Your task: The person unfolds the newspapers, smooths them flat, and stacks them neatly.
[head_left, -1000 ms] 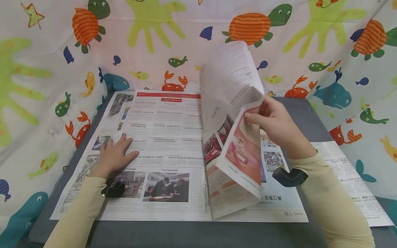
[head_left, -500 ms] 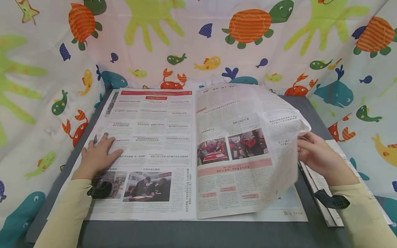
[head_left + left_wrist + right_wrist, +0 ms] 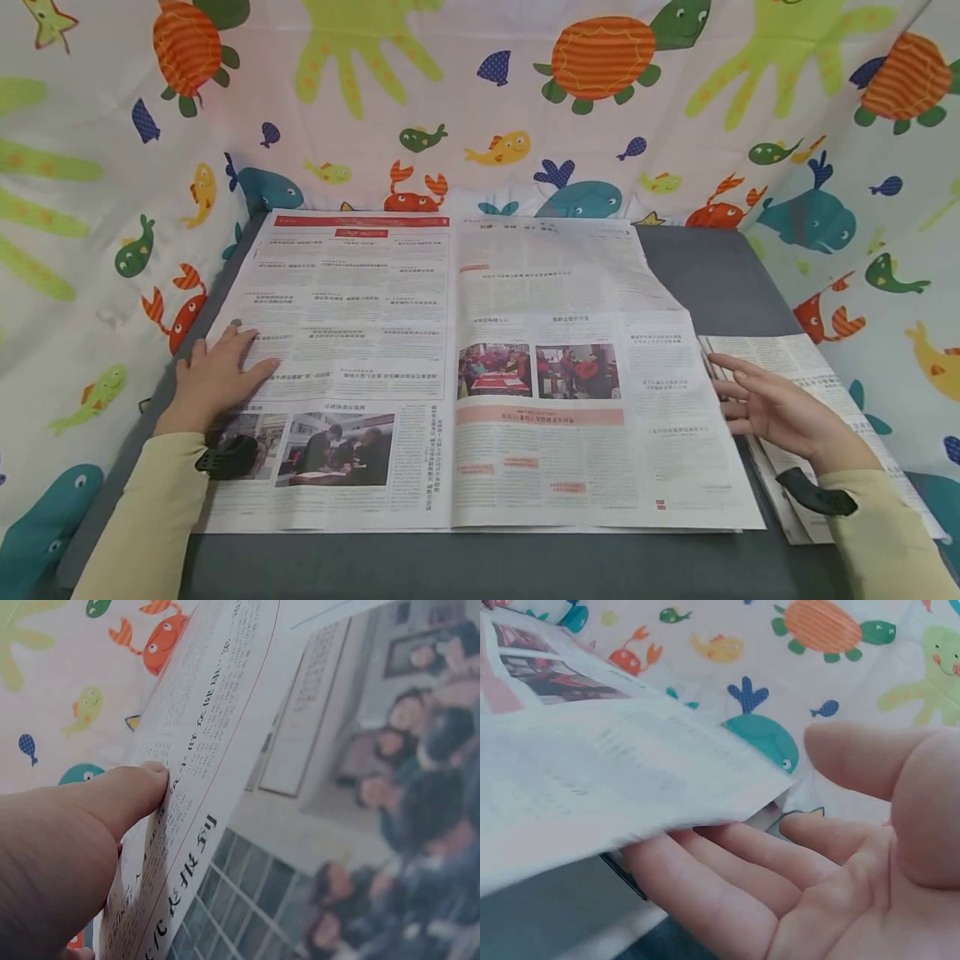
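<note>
An open newspaper [image 3: 540, 292] lies spread across the grey table, its left page [image 3: 352, 350] headed by a red band. My left hand [image 3: 213, 379] rests with spread fingers on that page's outer side; in the left wrist view its thumb [image 3: 127, 796] touches the print beside a large photo. The right page [image 3: 547, 483] lies nearly flat, its outer edge bulging a little. Close by that edge is my right hand [image 3: 787, 408], palm turned up and fingers loosely extended. In the right wrist view the fingertips are partly hidden under the page's edge [image 3: 727, 802], with the thumb [image 3: 862, 761] apart from it.
A stack of folded newspapers [image 3: 806, 375] lies at the right, partly under my right forearm. The grey tabletop [image 3: 480, 567] shows along the front. A curtain [image 3: 465, 83] printed with sea animals hangs behind and at both sides.
My right hand has carried the lifted page over to the right and let go of it; the page has come down and flattened. The left hand stays on its page, shifted slightly left in view.
</note>
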The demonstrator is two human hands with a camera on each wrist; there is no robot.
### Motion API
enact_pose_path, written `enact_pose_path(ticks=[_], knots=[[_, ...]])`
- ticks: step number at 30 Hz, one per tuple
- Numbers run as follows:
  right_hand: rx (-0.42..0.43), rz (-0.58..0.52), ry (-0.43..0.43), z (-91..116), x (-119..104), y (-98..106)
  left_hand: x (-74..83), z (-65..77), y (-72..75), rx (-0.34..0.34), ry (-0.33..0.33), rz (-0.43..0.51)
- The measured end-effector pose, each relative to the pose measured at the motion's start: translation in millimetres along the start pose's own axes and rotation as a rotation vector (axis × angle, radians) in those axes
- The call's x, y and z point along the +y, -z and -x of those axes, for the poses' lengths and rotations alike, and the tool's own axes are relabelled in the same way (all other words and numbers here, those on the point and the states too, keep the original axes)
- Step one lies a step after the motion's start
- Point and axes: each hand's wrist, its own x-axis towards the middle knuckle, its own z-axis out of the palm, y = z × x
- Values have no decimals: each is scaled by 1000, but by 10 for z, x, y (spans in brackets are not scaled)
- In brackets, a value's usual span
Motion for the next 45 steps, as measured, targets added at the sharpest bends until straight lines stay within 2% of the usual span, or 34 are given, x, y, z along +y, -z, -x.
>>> enact_pose_path(ticks=[4,11,16,18,22,27,34,45], knots=[[182,237,-46,8,59,2,-1,5,23,-3,3,15],[462,663,-128,-147,119,-144,-8,-1,43,-2,6,23],[585,959,-191,-250,146,-278,-31,-5,53,-22,14,21],[616,1042,-204,-274,155,-317,-41,-4,60,-23,14,21],[665,1130,-226,-294,172,-358,-54,-6,64,-27,6,21],[686,1225,-265,-299,194,-374,-75,-21,46,-25,-11,16],[717,1343,-262,-353,199,-401,-74,-14,46,-23,0,17],[732,1404,-200,-439,232,-449,-129,-9,50,-23,8,9]])
